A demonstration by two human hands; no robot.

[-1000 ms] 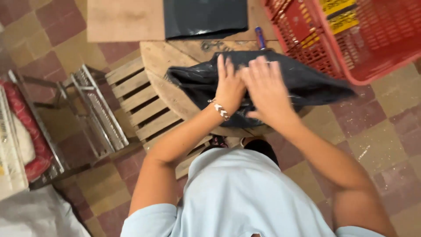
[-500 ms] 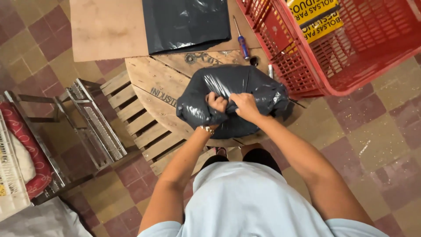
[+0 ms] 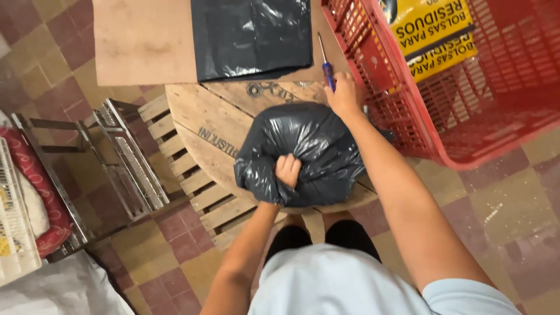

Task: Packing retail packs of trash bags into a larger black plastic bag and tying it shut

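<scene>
We find the black bag (image 3: 315,151) bulging, glossy and creased, on the round wooden table (image 3: 204,116). Our left hand (image 3: 287,170) fists its gathered neck. Our right hand (image 3: 343,96), beyond the bag, closes on a blue-handled screwdriver (image 3: 328,73), just beside the red basket (image 3: 420,116).

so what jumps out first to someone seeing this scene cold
A bulging black plastic bag sits in the middle of a round wooden table, its gathered neck pinched in the left hand. The right hand reaches past it to a blue-handled screwdriver at the table's far edge. To the right, a big red plastic crate fills the corner, with yellow packets inside.
</scene>
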